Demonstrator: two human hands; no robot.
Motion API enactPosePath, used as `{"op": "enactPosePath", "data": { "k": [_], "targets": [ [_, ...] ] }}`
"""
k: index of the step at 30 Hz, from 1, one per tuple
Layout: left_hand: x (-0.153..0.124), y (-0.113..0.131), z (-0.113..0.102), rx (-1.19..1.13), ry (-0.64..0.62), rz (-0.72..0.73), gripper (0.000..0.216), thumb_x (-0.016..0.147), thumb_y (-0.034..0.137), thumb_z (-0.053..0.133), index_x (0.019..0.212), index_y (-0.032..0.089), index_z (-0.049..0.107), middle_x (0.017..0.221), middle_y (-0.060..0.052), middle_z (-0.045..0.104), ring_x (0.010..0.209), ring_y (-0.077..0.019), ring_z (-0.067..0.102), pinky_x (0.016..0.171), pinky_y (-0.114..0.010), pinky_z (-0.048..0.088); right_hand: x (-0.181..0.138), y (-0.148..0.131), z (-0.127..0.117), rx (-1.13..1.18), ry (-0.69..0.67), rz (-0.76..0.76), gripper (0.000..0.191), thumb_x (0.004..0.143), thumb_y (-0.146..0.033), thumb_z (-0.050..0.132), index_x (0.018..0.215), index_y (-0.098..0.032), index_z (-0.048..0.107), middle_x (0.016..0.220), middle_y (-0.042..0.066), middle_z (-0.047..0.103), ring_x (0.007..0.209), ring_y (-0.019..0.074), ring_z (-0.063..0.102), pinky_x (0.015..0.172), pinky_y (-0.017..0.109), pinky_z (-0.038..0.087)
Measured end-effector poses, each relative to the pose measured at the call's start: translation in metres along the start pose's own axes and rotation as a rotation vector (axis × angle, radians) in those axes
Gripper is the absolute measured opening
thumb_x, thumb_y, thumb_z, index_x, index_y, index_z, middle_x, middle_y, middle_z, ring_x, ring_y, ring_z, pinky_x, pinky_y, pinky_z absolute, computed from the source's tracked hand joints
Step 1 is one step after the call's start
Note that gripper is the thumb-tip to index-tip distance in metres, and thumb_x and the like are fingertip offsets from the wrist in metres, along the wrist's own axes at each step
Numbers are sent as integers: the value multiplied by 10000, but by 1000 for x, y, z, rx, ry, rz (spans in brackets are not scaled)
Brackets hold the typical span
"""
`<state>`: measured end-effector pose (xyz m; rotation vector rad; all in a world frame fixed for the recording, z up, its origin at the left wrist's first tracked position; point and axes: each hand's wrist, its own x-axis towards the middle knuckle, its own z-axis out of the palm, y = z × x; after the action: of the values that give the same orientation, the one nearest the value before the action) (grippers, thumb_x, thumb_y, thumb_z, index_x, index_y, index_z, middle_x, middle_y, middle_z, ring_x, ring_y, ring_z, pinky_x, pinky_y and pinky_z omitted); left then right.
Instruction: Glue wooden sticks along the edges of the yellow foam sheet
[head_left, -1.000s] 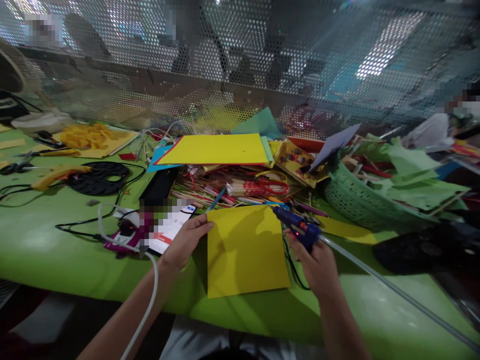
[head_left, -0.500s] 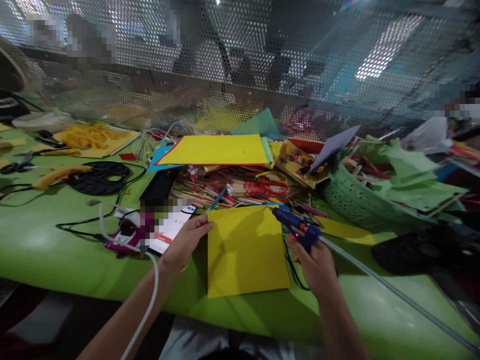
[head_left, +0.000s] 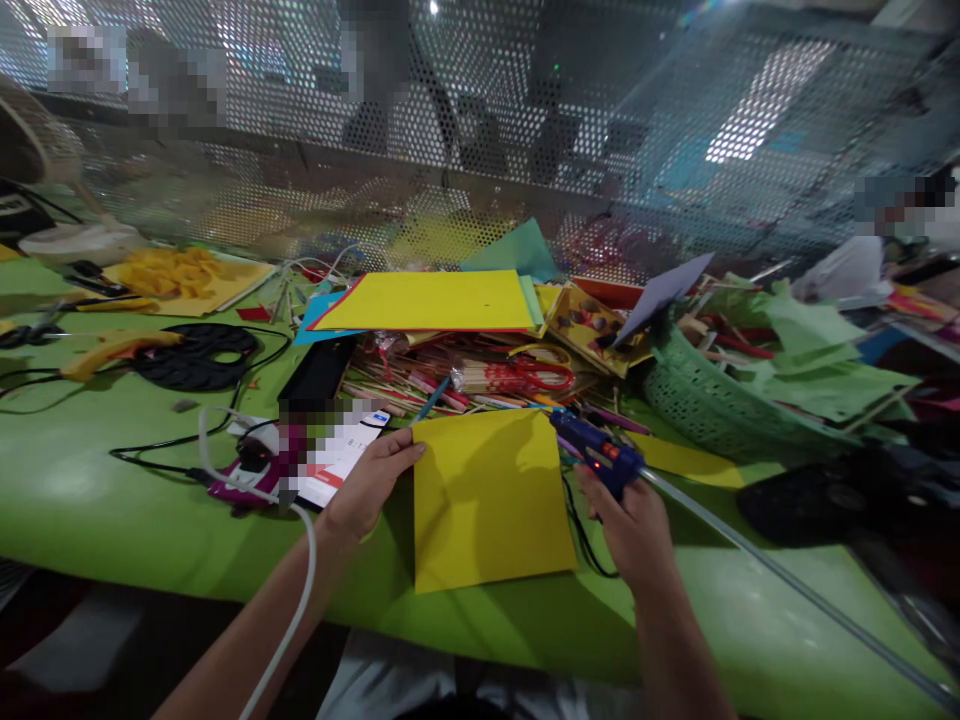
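Left fingers (head_left: 407, 457) hold paper (head_left: 491, 510), right fingers (head_left: 595, 486) wrap glue gun (head_left: 598, 448).

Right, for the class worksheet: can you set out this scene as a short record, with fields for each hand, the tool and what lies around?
Left hand: holds the yellow sheet by its left edge, near the top corner
Right hand: grips the blue glue gun
Tool: small red light lit; nozzle at the sheet's top right corner, contact unclear; clear rod trailing behind
Beyond the sheet: stack of coloured paper, yellow on top
To the right: green basket of paper scraps
Surface: green table
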<state>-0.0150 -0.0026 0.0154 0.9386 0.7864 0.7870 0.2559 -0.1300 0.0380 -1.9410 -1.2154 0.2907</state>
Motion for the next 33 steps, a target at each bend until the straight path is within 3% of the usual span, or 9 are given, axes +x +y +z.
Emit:
{"op": "enactPosePath", "data": {
  "k": [5, 9, 13, 33],
  "targets": [
    [1, -1, -1, 5, -6, 15, 439, 748, 342, 759, 1143, 156, 711, 1035, -97, 765, 1019, -278, 693, 915, -367, 518, 0, 3, -1, 5, 29, 21, 435, 831, -592, 560, 669, -198, 648, 557, 47, 621, 613, 224, 600, 568, 305, 437],
    [1, -1, -2, 13, -7, 18, 422, 773, 316, 739, 1158, 148, 702, 1077, -101, 755, 1048, -277, 683, 922, -361, 516, -1, 5, 0, 32, 11, 46, 448, 840, -599, 554, 760, -175, 674, 535, 21, 594, 531, 196, 557, 534, 296, 415],
    [1, -2, -3, 12, -6, 13, 439, 764, 323, 748, 1160, 140, 704, 1090, -112, 751, 1023, -280, 693, 916, -368, 522, -2, 2, 1, 39, -8, 26, 477, 842, -595, 550, 888, -148, 712, 581, 24, 616, 572, 198, 565, 560, 295, 421],
    [0, 1, -1, 15, -7, 2, 431, 757, 349, 759, 1141, 161, 714, 1107, -104, 749, 1005, -269, 700, 879, -340, 526, 0, -3, -5, 16, 68, 24, 460, 833, -586, 547, 812, -156, 712, 514, 5, 572, 498, 179, 515, 513, 294, 408]
  ]
}}
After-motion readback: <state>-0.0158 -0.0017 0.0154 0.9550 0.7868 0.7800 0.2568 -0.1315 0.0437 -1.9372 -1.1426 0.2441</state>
